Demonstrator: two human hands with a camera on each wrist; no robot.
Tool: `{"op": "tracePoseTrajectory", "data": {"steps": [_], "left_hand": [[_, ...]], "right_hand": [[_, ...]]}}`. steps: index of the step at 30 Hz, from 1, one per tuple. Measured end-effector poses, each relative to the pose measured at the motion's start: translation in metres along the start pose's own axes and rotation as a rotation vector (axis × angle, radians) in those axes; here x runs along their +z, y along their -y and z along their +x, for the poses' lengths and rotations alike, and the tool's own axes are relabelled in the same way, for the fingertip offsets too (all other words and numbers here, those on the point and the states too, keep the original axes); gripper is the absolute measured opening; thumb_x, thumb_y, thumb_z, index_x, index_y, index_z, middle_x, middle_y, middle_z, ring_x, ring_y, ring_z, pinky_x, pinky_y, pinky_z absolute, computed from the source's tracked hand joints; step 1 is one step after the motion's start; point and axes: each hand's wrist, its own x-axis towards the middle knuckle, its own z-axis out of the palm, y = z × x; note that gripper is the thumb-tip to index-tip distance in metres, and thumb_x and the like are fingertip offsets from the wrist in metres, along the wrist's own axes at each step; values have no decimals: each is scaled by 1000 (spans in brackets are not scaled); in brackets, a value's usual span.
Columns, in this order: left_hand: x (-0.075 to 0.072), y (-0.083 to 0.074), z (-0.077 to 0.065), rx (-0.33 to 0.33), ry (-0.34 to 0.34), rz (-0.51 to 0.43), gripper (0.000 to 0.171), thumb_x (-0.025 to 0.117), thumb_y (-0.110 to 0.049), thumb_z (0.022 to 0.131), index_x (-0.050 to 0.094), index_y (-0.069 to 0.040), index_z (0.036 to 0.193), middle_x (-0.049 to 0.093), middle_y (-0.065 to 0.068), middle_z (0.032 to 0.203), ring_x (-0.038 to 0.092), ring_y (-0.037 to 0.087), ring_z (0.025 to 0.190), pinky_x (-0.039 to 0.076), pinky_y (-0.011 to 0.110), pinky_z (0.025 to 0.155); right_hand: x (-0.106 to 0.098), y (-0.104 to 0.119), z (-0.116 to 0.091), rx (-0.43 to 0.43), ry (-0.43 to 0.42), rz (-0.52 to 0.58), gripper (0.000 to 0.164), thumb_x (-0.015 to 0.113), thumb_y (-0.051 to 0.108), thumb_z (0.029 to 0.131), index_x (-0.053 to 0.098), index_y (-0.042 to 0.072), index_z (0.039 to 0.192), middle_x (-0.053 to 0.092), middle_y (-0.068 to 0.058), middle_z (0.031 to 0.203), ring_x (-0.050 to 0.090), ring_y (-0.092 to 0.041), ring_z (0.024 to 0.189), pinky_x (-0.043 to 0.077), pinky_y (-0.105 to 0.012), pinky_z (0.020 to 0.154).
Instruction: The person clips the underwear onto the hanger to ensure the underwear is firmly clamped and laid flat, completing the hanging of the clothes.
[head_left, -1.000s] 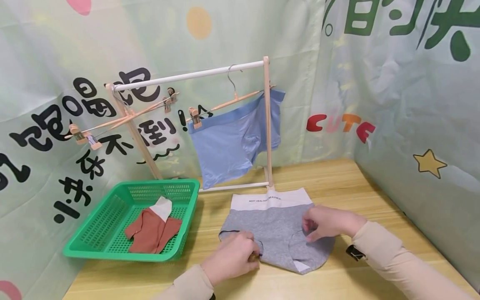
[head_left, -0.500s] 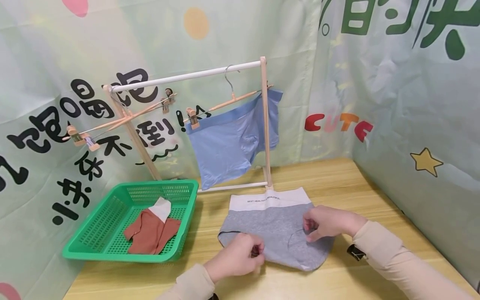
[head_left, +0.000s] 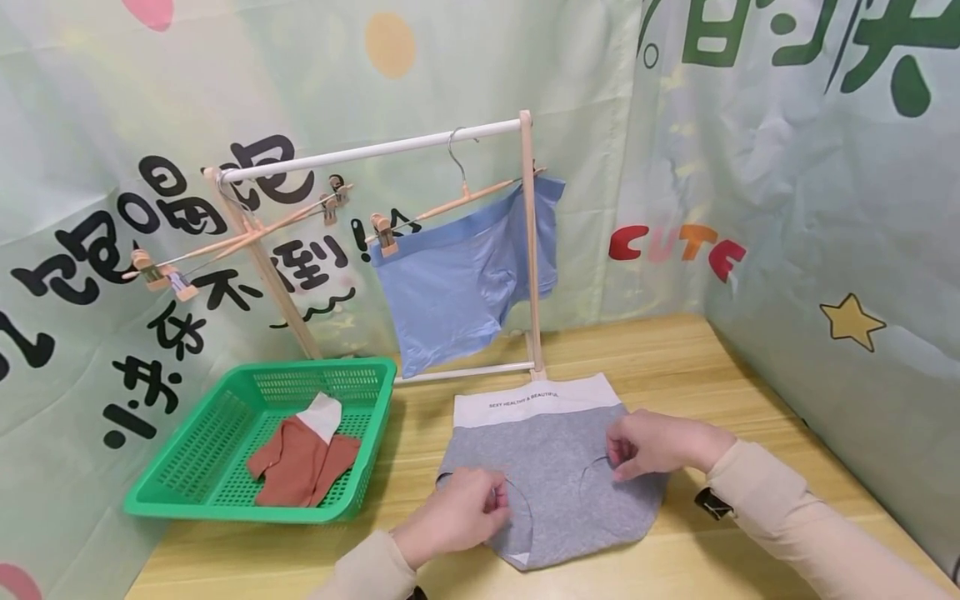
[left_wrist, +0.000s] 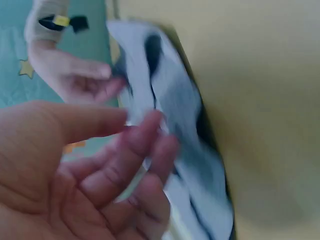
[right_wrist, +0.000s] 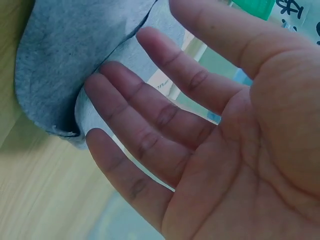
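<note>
Grey underpants (head_left: 555, 467) with a white lettered waistband (head_left: 536, 400) lie spread on the table, waistband toward the back. My left hand (head_left: 467, 510) is over their lower left leg opening, fingers loosely bent. In the left wrist view the thumb and fingertips (left_wrist: 152, 122) overlap the blurred cloth, with no fabric seen gripped. My right hand (head_left: 652, 446) is at the right leg opening. The right wrist view shows its fingers (right_wrist: 145, 130) spread and the thumb apart, fingertips right at the cloth edge.
A green basket (head_left: 232, 510) holding folded brown-and-white underwear (head_left: 300, 467) stands at the left. Behind is a rack (head_left: 375, 152) with blue boxer briefs (head_left: 457, 292) clipped on a hanger (head_left: 465, 198), and further clip hangers (head_left: 247, 237) at its left end.
My left hand first draws back from the cloth, then returns to it. The underpants' crotch has shifted to the left and the waistband lies flatter. My right hand stays put.
</note>
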Motion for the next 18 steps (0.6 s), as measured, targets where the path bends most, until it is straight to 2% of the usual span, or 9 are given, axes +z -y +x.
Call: {"op": "tracePoseTrajectory", "data": {"steps": [2, 4, 8, 10, 12, 15, 18], "left_hand": [[-2, 7, -3, 9, -82, 176, 24, 83, -9, 86, 63, -18, 77, 59, -11, 64, 50, 1, 57, 42, 20, 53], [-4, 15, -5, -10, -165, 336, 25, 86, -10, 81, 63, -16, 80, 60, -6, 69, 56, 9, 61, 45, 26, 53], [-6, 30, -7, -60, -286, 538, 29, 86, -4, 74, 64, -6, 93, 63, 8, 78, 62, 26, 66, 51, 37, 52], [-6, 36, -8, -81, -298, 590, 29, 83, -2, 75, 65, -4, 97, 62, 11, 81, 62, 29, 67, 53, 40, 52], [-7, 39, -9, -85, -284, 599, 24, 79, 0, 76, 66, -3, 95, 62, 11, 79, 63, 30, 65, 53, 41, 53], [-8, 42, -11, -90, -240, 582, 12, 75, 1, 79, 65, -4, 84, 62, 10, 75, 62, 29, 63, 52, 40, 52], [-11, 39, -12, -80, -216, 574, 15, 75, -1, 79, 63, -7, 73, 62, 9, 70, 62, 27, 59, 50, 39, 49]], "right_hand": [[0, 1, -1, 10, 12, 16, 21, 87, 18, 89, 66, 16, 85, 63, 11, 77, 53, -1, 71, 48, -22, 66], [0, 0, -1, 3, 4, 3, 21, 87, 17, 89, 67, 15, 86, 63, 11, 78, 54, -1, 71, 48, -22, 66], [-1, -6, -2, 4, -65, -97, 23, 90, 17, 85, 66, 16, 86, 59, 10, 76, 49, 0, 69, 44, -22, 65], [-1, -9, -4, 19, -82, -137, 25, 91, 16, 83, 66, 16, 85, 57, 10, 75, 47, -1, 69, 42, -22, 64], [-1, -11, -6, 42, -80, -145, 26, 91, 16, 82, 65, 16, 84, 55, 9, 75, 46, -1, 69, 41, -23, 64], [0, -12, -9, 51, -74, -135, 25, 91, 18, 82, 66, 16, 84, 55, 10, 74, 46, -2, 69, 42, -23, 65], [-1, -11, -11, 43, -72, -114, 26, 92, 19, 82, 66, 16, 83, 56, 10, 73, 47, 0, 67, 42, -22, 64]]}}
